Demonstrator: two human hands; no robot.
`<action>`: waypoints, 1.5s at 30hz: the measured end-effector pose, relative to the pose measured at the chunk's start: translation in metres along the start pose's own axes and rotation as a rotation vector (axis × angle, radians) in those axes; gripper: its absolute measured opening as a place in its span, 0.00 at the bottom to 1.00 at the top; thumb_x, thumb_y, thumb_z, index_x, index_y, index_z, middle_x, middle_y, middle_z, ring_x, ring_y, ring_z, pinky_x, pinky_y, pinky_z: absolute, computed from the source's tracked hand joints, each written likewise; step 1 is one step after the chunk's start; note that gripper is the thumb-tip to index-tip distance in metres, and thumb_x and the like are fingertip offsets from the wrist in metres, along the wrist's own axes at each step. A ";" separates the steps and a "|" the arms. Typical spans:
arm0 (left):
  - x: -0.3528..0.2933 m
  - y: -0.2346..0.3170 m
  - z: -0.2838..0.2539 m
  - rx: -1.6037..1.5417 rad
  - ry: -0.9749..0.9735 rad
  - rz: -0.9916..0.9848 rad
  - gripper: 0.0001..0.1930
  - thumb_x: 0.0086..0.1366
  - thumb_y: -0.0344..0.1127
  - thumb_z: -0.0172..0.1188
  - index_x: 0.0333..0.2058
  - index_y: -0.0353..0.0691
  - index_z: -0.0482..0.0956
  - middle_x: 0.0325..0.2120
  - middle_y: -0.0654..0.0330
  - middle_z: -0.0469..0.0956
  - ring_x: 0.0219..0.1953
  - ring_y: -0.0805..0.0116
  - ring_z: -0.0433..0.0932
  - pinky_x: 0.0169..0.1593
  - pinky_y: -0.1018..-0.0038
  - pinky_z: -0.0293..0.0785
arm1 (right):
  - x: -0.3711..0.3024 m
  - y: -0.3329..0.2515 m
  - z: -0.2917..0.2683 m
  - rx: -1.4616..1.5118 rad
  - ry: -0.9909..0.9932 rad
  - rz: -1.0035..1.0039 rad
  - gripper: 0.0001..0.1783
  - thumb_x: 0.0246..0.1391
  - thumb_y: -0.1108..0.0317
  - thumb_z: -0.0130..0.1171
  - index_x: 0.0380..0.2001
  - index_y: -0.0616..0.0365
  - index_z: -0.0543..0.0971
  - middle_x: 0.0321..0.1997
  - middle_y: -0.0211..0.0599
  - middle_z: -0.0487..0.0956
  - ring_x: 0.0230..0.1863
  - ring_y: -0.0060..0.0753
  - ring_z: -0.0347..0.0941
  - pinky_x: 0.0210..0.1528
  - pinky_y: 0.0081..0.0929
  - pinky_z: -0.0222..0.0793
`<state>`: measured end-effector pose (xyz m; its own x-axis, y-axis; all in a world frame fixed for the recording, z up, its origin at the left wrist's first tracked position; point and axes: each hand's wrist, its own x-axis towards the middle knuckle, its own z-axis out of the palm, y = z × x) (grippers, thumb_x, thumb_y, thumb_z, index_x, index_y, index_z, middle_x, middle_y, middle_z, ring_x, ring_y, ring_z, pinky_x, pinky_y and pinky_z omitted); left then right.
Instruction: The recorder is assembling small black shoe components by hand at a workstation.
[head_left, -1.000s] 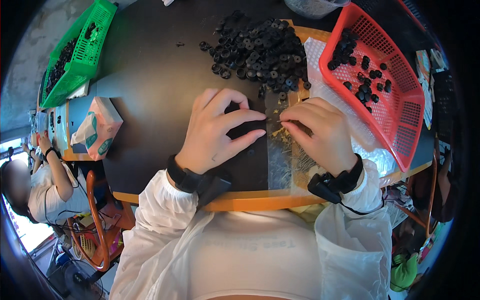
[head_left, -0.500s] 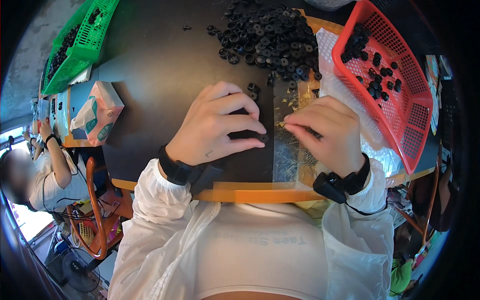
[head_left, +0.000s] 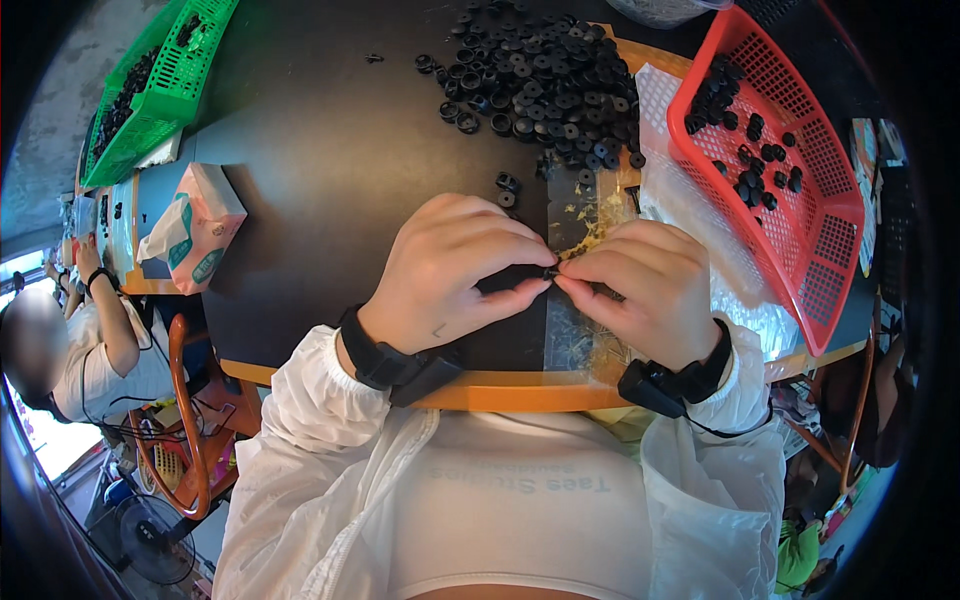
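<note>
My left hand [head_left: 455, 265] is closed in a pinch on a small black round part [head_left: 550, 273], mostly covered by the fingertips. From the other side my right hand [head_left: 645, 285] comes up to it, thumb and forefinger pinched together at the part's edge. Whatever sits in the right fingertips is too small and hidden to make out. Below and around the right hand, small brass-coloured slivers [head_left: 582, 215] lie scattered on clear film and tape [head_left: 565, 340]. Just beyond the left hand rest a few loose black round parts [head_left: 508, 198].
A big heap of black round parts [head_left: 545, 90] covers the table's far middle. To the right, a red plastic basket [head_left: 835, 225] holds several black pieces, on bubble wrap [head_left: 690, 190]. A tissue box [head_left: 210, 215] and green basket [head_left: 185, 90] stand left; another person [head_left: 115, 345] sits beyond.
My hands have come together, fingertips now meeting at the black part. The right hand moved left; the left moved slightly right and nearer to me. A yellowish tip seen earlier in the right pinch is hidden.
</note>
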<state>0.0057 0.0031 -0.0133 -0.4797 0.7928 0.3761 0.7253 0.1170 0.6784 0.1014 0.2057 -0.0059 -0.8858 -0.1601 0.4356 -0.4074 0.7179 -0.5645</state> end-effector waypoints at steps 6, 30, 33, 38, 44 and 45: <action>0.000 0.000 0.004 0.125 0.061 0.079 0.13 0.43 0.31 0.73 0.31 0.46 0.84 0.31 0.67 0.83 0.31 0.69 0.77 0.36 0.73 0.70 | 0.000 0.000 0.000 -0.007 0.014 0.014 0.08 0.36 0.70 0.70 0.23 0.52 0.81 0.22 0.28 0.78 0.25 0.33 0.74 0.27 0.28 0.69; -0.004 0.011 0.007 -0.544 0.025 -0.147 0.34 0.61 0.25 0.62 0.63 0.30 0.55 0.42 0.53 0.81 0.49 0.64 0.76 0.56 0.70 0.68 | 0.006 -0.002 -0.011 0.261 0.018 0.068 0.17 0.38 0.71 0.71 0.36 0.54 0.83 0.39 0.32 0.81 0.39 0.38 0.75 0.41 0.29 0.70; 0.009 0.005 -0.011 0.035 0.067 -0.082 0.25 0.56 0.30 0.66 0.54 0.38 0.73 0.45 0.55 0.76 0.48 0.58 0.74 0.53 0.67 0.67 | 0.004 0.000 -0.010 0.334 0.041 0.159 0.15 0.41 0.76 0.68 0.37 0.55 0.83 0.41 0.33 0.82 0.41 0.35 0.77 0.44 0.28 0.72; 0.015 -0.024 -0.008 0.296 0.121 -0.120 0.19 0.52 0.26 0.66 0.44 0.45 0.82 0.43 0.58 0.74 0.45 0.57 0.72 0.48 0.68 0.69 | 0.000 0.000 -0.005 0.686 0.000 0.418 0.14 0.47 0.82 0.62 0.40 0.60 0.80 0.43 0.36 0.81 0.44 0.26 0.77 0.48 0.24 0.73; 0.015 -0.026 -0.010 0.260 0.070 -0.099 0.16 0.50 0.25 0.68 0.40 0.41 0.83 0.39 0.59 0.76 0.41 0.59 0.75 0.47 0.69 0.71 | 0.000 0.004 -0.004 0.849 0.031 0.472 0.15 0.50 0.82 0.62 0.43 0.64 0.75 0.42 0.33 0.77 0.42 0.20 0.75 0.47 0.20 0.73; 0.014 -0.024 -0.010 0.221 0.084 -0.152 0.15 0.51 0.25 0.68 0.40 0.39 0.82 0.38 0.59 0.77 0.40 0.61 0.76 0.47 0.70 0.71 | -0.001 0.005 -0.004 0.854 0.029 0.483 0.15 0.50 0.81 0.62 0.42 0.64 0.76 0.41 0.32 0.77 0.41 0.20 0.74 0.46 0.19 0.73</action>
<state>-0.0236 0.0054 -0.0175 -0.6241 0.7045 0.3380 0.7275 0.3662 0.5802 0.1016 0.2116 -0.0066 -0.9983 0.0465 0.0350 -0.0365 -0.0313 -0.9988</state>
